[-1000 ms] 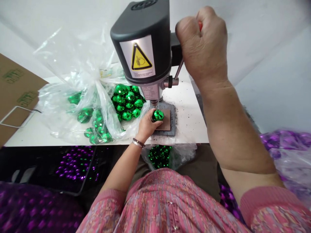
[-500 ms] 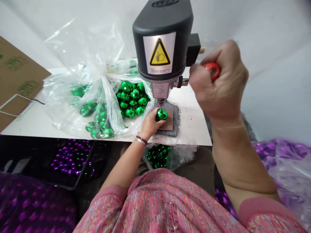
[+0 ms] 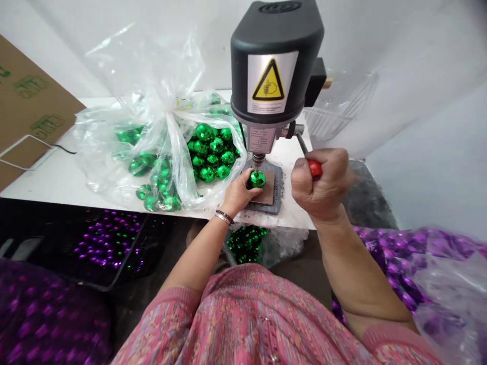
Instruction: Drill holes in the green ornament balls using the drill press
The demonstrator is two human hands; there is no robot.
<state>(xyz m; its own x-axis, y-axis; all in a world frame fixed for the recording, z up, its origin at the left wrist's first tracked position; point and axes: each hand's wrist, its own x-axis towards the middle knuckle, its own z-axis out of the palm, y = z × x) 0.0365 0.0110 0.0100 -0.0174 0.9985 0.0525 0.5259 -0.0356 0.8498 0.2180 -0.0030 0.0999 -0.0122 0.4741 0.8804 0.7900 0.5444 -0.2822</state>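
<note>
Under the black drill press (image 3: 276,76), my left hand (image 3: 238,192) grips a shiny green faceted ball (image 3: 257,179) between thumb and fingers. The ball rests on a brown pad (image 3: 268,188) on the grey base (image 3: 274,205), and the drill tip meets its top. My right hand (image 3: 323,180) is wrapped round the red knob (image 3: 315,170) of the press lever, right of the machine. Just left of my left hand, an open clear plastic bag (image 3: 177,157) holds several more green balls (image 3: 213,146).
A cardboard box (image 3: 34,111) stands at the left of the white table (image 3: 53,185). Below are a black bin (image 3: 110,286) with purple and green balls, a bag of green balls (image 3: 247,243) at my lap, and purple balls in plastic (image 3: 395,253) at the right.
My right hand has come down with the red knob, and the drill chuck sits lower. My left hand still holds the ball; the whole view has shifted slightly.
</note>
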